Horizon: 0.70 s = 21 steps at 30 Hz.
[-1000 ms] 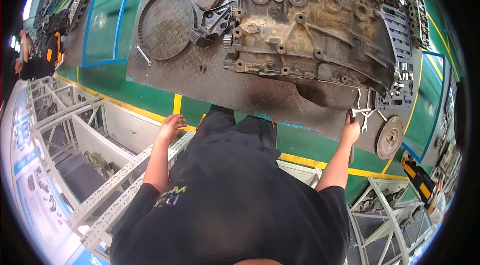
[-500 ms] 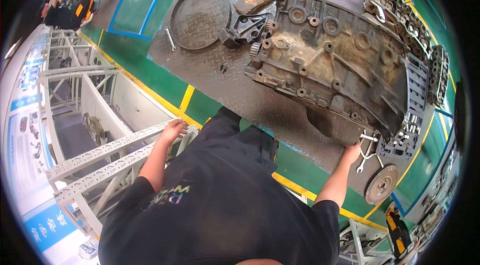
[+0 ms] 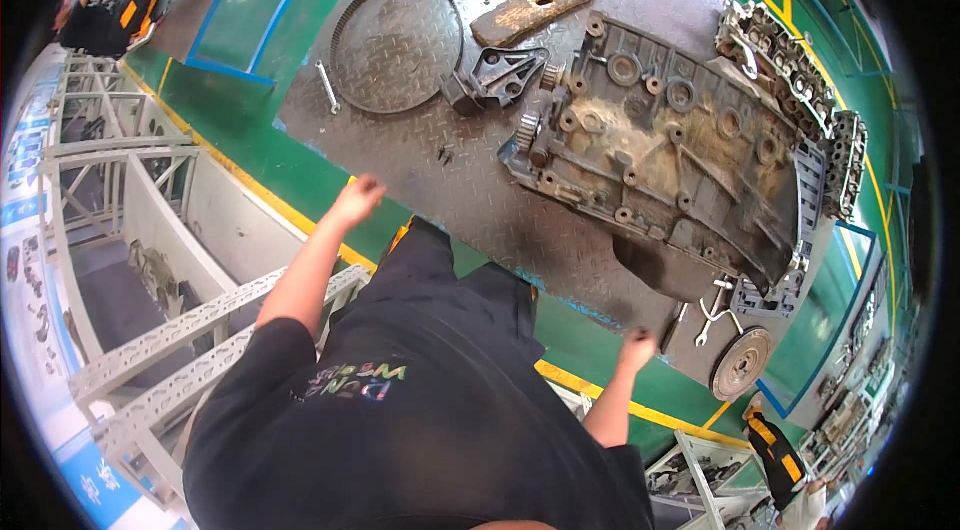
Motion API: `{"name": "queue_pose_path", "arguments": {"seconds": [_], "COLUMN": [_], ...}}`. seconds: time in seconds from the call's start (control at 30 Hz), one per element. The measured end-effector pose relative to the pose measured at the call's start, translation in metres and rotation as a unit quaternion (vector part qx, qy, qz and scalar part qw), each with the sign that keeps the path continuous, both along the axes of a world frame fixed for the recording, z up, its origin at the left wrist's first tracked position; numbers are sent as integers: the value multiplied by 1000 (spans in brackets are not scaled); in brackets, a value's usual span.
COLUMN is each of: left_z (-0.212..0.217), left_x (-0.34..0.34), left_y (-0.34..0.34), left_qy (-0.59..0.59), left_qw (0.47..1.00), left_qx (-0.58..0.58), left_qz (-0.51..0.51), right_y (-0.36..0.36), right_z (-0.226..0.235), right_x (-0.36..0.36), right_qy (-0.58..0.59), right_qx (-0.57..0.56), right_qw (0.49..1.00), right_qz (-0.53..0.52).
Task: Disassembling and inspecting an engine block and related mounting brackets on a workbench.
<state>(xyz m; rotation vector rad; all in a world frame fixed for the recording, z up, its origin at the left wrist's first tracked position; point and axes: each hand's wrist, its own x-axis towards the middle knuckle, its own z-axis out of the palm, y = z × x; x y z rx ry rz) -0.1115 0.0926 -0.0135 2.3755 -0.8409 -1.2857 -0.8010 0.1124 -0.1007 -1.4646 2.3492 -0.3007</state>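
Note:
My left hand (image 3: pixel 362 198) hangs in the air by the workbench's near edge, fingers loosely bent and apart, with nothing visible in it. My right hand (image 3: pixel 637 345) is closed near the same edge, below the engine block; a dark spot shows at its fingers, too small to name. The brown, dirty engine block (image 3: pixel 690 165) lies on the metal-plate workbench (image 3: pixel 480 215). Left of it are a black bracket (image 3: pixel 505 76), two small dark bolts (image 3: pixel 444 156), a toothed belt (image 3: pixel 335 55) and a wrench (image 3: pixel 327 88). Another wrench (image 3: pixel 703 332) lies beyond my right hand.
Worn wooden blocks (image 3: pixel 535 8) lie at the back. Cylinder heads (image 3: pixel 775 60) and a grey tool tray (image 3: pixel 772 300) border the block's right side. A round disc (image 3: pixel 742 366) sits at the right corner. White metal racking (image 3: pixel 150 355) stands on my left.
My left hand has left the white racking and moved up toward the bench. My right hand has drawn back from beside the engine block, down and left. The view has shifted slightly.

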Motion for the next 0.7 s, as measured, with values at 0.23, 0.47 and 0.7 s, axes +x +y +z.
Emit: {"name": "queue_pose_path", "arguments": {"seconds": [0.23,0.47,0.7], "left_z": [-61,-71,-82], "left_x": [17,48,149], "left_y": [-246,-208,-65], "left_qy": [30,67,164], "left_qw": [977,946,977], "left_qx": [-183,-276,-108], "left_qz": [-100,-157,-78], "right_y": [7,-190,-286], "right_z": [39,29,12], "right_x": [243,516,566], "right_qy": [-390,-439,-627], "right_qx": [244,134,215], "right_qw": [881,886,659], "right_qz": [113,-61,-355]}}
